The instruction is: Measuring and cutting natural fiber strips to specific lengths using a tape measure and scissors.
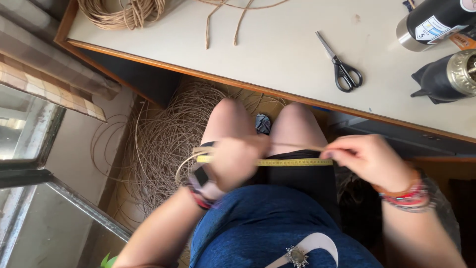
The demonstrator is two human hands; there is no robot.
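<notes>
**Yellow tape stretched across the lap**

Cream wooden-edged tabletop (277, 44) fills twelve o'clock; loose tan cord pile (163, 139) lies on the floor at nine. Left hand (233, 161), blurred, closes on the yellow measuring tape (292, 162) and thin tan cord (297, 147); right hand (369, 159) pinches both at three. Black-handled scissors (342, 67) rest at one.

A pale bench (277, 49) with a wooden edge runs across the upper part of the frame, from upper left down to the right. On it, at upper left, lies a coil of tan cord (121, 12), with loose strands (233, 17) trailing beside it. Black-handled scissors (342, 67) lie closed toward the right. At the far right are a black and silver cylinder (436, 22) on its side and a black object with a brass-coloured end (448, 77). Below the bench, a loose tangle of tan cord (168, 139) covers the floor (74, 149).
</notes>
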